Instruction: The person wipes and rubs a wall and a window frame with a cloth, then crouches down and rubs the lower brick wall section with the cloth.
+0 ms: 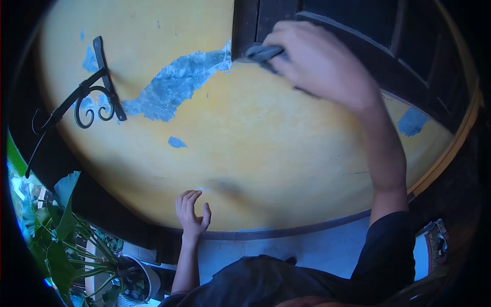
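My right hand (pixel 312 59) is raised high at the lower corner of a dark wooden window or door frame (pixel 246 25). Its fingers are closed round a bunched dark grey cloth (pixel 265 53), which is at the frame's lower edge. Low in front of the yellow wall (pixel 266 133), my left hand (pixel 193 211) is held up with its fingers apart and slightly curled, nothing in it. A large patch of peeled paint (pixel 176 84) shows bare grey plaster left of the cloth.
A black iron wall bracket (pixel 84 92) with curled hooks juts out at the left. Below it, a leafy green plant (pixel 66 225) grows from a pale pot (pixel 152 281). Pale floor tiles (pixel 312 253) lie beneath, and a patterned mat (pixel 437 245) is at the right.
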Tool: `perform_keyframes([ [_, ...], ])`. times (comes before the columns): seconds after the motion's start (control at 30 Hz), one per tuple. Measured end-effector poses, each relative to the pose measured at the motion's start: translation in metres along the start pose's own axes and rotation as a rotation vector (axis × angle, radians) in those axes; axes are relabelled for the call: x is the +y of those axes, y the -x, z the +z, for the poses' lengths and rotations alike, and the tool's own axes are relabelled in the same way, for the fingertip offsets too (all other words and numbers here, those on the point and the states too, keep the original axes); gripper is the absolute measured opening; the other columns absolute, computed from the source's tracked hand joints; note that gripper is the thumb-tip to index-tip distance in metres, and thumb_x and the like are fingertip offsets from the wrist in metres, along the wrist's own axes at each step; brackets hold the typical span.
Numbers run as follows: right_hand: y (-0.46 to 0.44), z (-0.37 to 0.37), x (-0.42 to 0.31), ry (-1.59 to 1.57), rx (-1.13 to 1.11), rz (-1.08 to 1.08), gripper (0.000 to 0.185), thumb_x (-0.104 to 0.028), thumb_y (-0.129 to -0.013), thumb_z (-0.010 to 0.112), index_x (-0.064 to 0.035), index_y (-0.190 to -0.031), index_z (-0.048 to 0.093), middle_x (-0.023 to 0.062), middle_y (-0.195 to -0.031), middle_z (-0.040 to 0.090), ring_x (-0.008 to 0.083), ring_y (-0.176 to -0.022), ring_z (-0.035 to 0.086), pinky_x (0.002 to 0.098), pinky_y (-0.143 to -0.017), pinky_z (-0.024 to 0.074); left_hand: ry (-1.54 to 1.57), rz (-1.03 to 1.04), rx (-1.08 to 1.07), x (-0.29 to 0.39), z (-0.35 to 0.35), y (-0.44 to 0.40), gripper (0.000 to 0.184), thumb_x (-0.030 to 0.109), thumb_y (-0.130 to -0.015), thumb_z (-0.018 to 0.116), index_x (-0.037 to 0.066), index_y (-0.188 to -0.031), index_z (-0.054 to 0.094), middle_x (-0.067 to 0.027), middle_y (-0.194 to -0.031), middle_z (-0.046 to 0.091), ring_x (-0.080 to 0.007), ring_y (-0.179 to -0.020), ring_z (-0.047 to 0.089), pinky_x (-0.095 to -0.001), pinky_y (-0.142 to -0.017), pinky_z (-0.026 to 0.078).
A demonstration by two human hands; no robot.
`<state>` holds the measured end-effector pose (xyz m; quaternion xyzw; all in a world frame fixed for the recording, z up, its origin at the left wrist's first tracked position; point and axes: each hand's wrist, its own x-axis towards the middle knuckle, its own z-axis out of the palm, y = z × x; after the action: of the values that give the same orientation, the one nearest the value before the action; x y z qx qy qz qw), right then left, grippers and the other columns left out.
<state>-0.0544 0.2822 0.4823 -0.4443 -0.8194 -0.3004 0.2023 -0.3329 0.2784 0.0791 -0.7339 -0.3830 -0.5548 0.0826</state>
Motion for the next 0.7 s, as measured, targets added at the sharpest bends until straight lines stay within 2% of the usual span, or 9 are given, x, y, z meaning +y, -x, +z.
perform_keyframes([
  [0.1, -0.006, 0.003, 0.002, -0.208, 0.332, -0.048, 0.017, -0.011, -0.092, 0.067, 0.0007, -0.102, 0.075, 0.0205, -0.094, 0.069, 0.0404, -0.099, 0.069, 0.0491, -0.085, 0.0545, -0.016, -0.026, 0.016, -0.003, 0.0, 0.008, 0.034, 0.013, -0.087, 0.07, 0.002, -0.118, 0.064, -0.0164, -0.113, 0.068, -0.037, -0.107, 0.065, -0.0484, -0.093, 0.049],
  [0.13, -0.009, 0.014, 0.005, -0.245, 0.263, -0.065, 0.021, -0.011, -0.093, 0.068, 0.0006, -0.109, 0.074, 0.0193, -0.096, 0.069, 0.0404, -0.099, 0.069, 0.0491, -0.084, 0.0552, -0.01, -0.037, 0.009, -0.003, 0.001, 0.01, 0.033, 0.013, -0.087, 0.07, 0.002, -0.118, 0.064, -0.0164, -0.112, 0.068, -0.037, -0.107, 0.065, -0.0484, -0.092, 0.05],
  [0.23, -0.009, 0.052, -0.01, -0.262, 0.365, -0.127, 0.02, -0.011, -0.094, 0.066, 0.0005, -0.109, 0.073, 0.0182, -0.096, 0.067, 0.0407, -0.096, 0.069, 0.0481, -0.084, 0.0559, -0.005, -0.039, -0.026, -0.005, 0.0, 0.012, 0.033, 0.013, -0.087, 0.07, 0.002, -0.117, 0.064, -0.0165, -0.112, 0.068, -0.0372, -0.106, 0.065, -0.0483, -0.092, 0.05],
  [0.4, 0.025, 0.0, 0.008, 0.311, 0.152, -0.157, 0.014, -0.003, -0.089, 0.063, -0.0011, -0.1, 0.071, 0.0165, -0.094, 0.067, 0.0393, -0.1, 0.07, 0.0511, -0.082, 0.0562, -0.024, -0.03, -0.041, -0.005, 0.0, 0.01, 0.033, 0.012, -0.086, 0.07, 0.002, -0.117, 0.064, -0.0167, -0.111, 0.068, -0.0376, -0.106, 0.064, -0.048, -0.091, 0.05],
  [0.5, 0.017, 0.0, -0.002, 0.177, 0.361, -0.003, 0.025, -0.005, -0.092, 0.067, -0.0038, -0.116, 0.072, 0.017, -0.102, 0.067, 0.0372, -0.103, 0.067, 0.045, -0.09, 0.0538, -0.021, -0.044, -0.013, -0.008, 0.003, 0.012, 0.034, 0.012, -0.086, 0.07, 0.002, -0.117, 0.064, -0.0166, -0.111, 0.068, -0.0377, -0.106, 0.064, -0.0481, -0.092, 0.05],
  [0.53, 0.012, 0.01, -0.002, 0.064, 0.39, -0.095, 0.018, -0.001, -0.092, 0.06, -0.0018, -0.106, 0.071, 0.0173, -0.097, 0.067, 0.0382, -0.104, 0.069, 0.0508, -0.083, 0.0566, -0.008, -0.05, -0.012, -0.007, 0.005, 0.012, 0.034, 0.012, -0.086, 0.07, 0.002, -0.118, 0.064, -0.0164, -0.112, 0.068, -0.0376, -0.107, 0.065, -0.0479, -0.092, 0.05],
  [0.63, 0.007, 0.057, -0.006, -0.117, 0.344, -0.152, 0.023, 0.0, -0.093, 0.059, -0.0037, -0.111, 0.073, 0.0167, -0.102, 0.066, 0.0389, -0.102, 0.069, 0.0506, -0.082, 0.0571, 0.03, -0.034, -0.026, -0.004, 0.014, 0.011, 0.033, 0.012, -0.087, 0.07, 0.002, -0.118, 0.064, -0.0164, -0.113, 0.068, -0.0375, -0.108, 0.065, -0.0479, -0.093, 0.05],
  [0.7, 0.02, 0.051, -0.008, -0.061, 0.345, -0.116, 0.029, 0.001, -0.09, 0.06, -0.0053, -0.115, 0.074, 0.0171, -0.103, 0.064, 0.0378, -0.105, 0.068, 0.0482, -0.087, 0.0566, 0.049, -0.013, -0.042, 0.0, 0.019, 0.009, 0.033, 0.012, -0.087, 0.07, 0.002, -0.118, 0.064, -0.0164, -0.113, 0.069, -0.0375, -0.109, 0.065, -0.048, -0.094, 0.05],
])
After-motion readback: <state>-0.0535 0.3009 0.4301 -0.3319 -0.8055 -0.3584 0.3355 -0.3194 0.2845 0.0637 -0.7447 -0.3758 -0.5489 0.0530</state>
